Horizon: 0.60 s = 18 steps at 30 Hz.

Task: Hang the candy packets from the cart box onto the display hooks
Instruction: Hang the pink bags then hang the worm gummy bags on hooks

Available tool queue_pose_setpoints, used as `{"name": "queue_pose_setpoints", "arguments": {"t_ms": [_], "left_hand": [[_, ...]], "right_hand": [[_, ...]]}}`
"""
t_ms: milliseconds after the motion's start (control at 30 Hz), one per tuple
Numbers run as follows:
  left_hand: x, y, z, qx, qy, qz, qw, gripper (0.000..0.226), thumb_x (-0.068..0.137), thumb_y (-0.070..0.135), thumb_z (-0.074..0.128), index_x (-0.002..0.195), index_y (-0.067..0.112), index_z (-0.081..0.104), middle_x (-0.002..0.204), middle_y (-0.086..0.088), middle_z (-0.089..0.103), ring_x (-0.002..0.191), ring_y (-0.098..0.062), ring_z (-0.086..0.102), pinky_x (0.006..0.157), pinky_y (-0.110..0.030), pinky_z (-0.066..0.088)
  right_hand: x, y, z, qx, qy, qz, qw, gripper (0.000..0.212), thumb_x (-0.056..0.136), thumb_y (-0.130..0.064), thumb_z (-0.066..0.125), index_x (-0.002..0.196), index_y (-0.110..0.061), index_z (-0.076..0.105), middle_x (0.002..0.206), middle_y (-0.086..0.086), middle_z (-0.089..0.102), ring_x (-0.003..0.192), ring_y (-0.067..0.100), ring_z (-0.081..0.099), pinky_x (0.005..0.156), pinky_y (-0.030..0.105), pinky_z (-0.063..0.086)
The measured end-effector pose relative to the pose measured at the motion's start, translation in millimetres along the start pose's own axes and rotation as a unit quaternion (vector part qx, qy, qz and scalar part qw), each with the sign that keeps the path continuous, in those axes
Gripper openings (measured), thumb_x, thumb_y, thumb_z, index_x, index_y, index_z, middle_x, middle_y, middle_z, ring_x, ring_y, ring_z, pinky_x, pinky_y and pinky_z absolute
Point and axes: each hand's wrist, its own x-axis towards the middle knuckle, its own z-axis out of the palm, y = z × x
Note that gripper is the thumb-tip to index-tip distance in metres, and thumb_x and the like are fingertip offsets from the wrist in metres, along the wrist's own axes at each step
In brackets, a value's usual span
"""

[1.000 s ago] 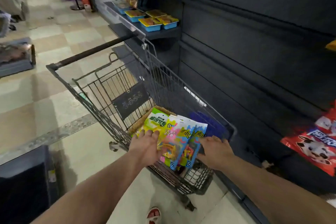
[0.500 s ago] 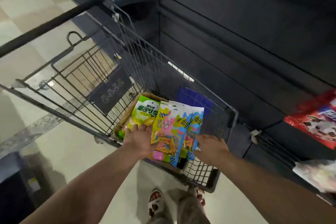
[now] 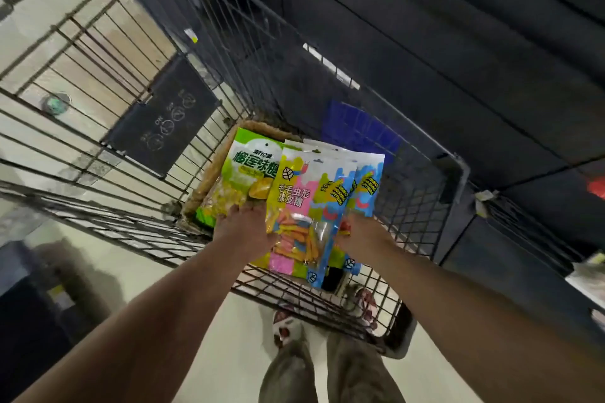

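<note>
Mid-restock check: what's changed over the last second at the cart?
Only the view moved: the head tipped down and closer, so feet now show. Nothing taken or released. Left hand still rests on the green packet, right hand still holds the colourful packets over the box in the cart.
</note>
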Motion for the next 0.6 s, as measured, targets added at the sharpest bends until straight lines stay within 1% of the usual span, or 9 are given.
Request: {"name": "queue_pose_setpoints", "arguments": {"t_ms": [100,167,233,267,400,467,500,533,600], "left_hand": [[17.7,3.3,6.7,-0.024,-0.006,-0.009,1.0,0.072,0.09,0.05,0.055,0.145,0.013,0.028,0.149,-0.012,0.036,0.136,-0.033,0.035,0.106,-0.048,0.036],[26.2,6.9,10.6,-0.044,-0.009,-0.014,0.999,0.068,0.089,0.049,0.057,0.142,0.016,0.032,0.146,-0.011,0.039,0.134,-0.033,0.038,0.104,-0.046,0.037],[33.1,10.7,14.1,-0.057,-0.012,-0.02,0.998,0.064,0.089,0.047,0.057,0.14,0.016,0.034,0.146,-0.009,0.04,0.133,-0.032,0.04,0.102,-0.044,0.037],[36.3,12.3,15.8,-0.061,-0.014,-0.022,0.998,0.063,0.089,0.045,0.057,0.139,0.016,0.034,0.145,-0.009,0.04,0.132,-0.032,0.04,0.101,-0.043,0.037],[48.7,17.4,23.2,-0.075,-0.019,-0.03,0.997,0.064,0.089,0.047,0.056,0.141,0.016,0.032,0.145,-0.01,0.041,0.132,-0.032,0.041,0.1,-0.043,0.038],[53.8,19.6,25.3,-0.079,-0.021,-0.031,0.996,0.066,0.09,0.05,0.054,0.142,0.016,0.031,0.144,-0.011,0.041,0.131,-0.033,0.042,0.1,-0.043,0.038],[55.9,20.4,26.5,-0.079,-0.023,-0.031,0.996,0.066,0.09,0.05,0.053,0.142,0.016,0.031,0.144,-0.012,0.042,0.131,-0.033,0.043,0.1,-0.043,0.039],[57.6,21.1,27.5,-0.079,-0.025,-0.032,0.996,0.066,0.09,0.05,0.053,0.142,0.016,0.031,0.144,-0.012,0.042,0.13,-0.033,0.043,0.1,-0.043,0.039],[60.1,22.4,29.5,-0.081,-0.029,-0.034,0.996,0.064,0.091,0.049,0.051,0.142,0.015,0.031,0.143,-0.012,0.042,0.129,-0.034,0.044,0.098,-0.043,0.04]], "right_hand": [[18.3,1.2,9.2,0.044,-0.011,0.013,0.999,0.044,0.091,-0.044,0.056,0.12,-0.012,0.05,0.119,0.012,0.059,0.111,0.031,0.058,0.079,0.033,0.044],[28.1,2.8,15.3,0.083,0.001,0.029,0.996,0.044,0.086,-0.049,0.059,0.113,-0.015,0.05,0.111,0.008,0.061,0.107,0.03,0.06,0.08,0.034,0.047],[35.3,4.5,19.7,0.12,0.025,0.045,0.991,0.052,0.082,-0.052,0.062,0.119,-0.018,0.051,0.113,0.006,0.063,0.104,0.03,0.062,0.084,0.039,0.051],[38.6,5.8,21.3,0.144,0.033,0.053,0.988,0.05,0.081,-0.053,0.063,0.119,-0.021,0.054,0.112,0.005,0.066,0.102,0.029,0.064,0.083,0.039,0.052],[48.1,11.6,28.1,0.22,0.043,0.05,0.973,0.033,0.083,-0.043,0.065,0.109,-0.024,0.064,0.102,0.005,0.07,0.091,0.027,0.066,0.073,0.033,0.052],[48.9,14.2,29.3,0.212,0.041,0.041,0.975,0.017,0.088,-0.039,0.06,0.091,-0.023,0.064,0.093,0.006,0.068,0.084,0.026,0.064,0.063,0.027,0.046],[47.7,16.3,28.4,0.209,0.046,0.04,0.976,0.016,0.09,-0.036,0.058,0.081,-0.023,0.059,0.088,0.005,0.066,0.08,0.026,0.062,0.059,0.026,0.042],[46.9,20.1,28.1,0.213,0.054,0.045,0.974,0.016,0.09,-0.033,0.057,0.077,-0.023,0.056,0.085,0.003,0.064,0.078,0.025,0.06,0.057,0.025,0.041],[44.2,31.5,25.7,0.235,0.075,0.057,0.968,0.014,0.089,-0.027,0.056,0.077,-0.019,0.056,0.081,0.001,0.063,0.078,0.024,0.06,0.058,0.027,0.042]]}}
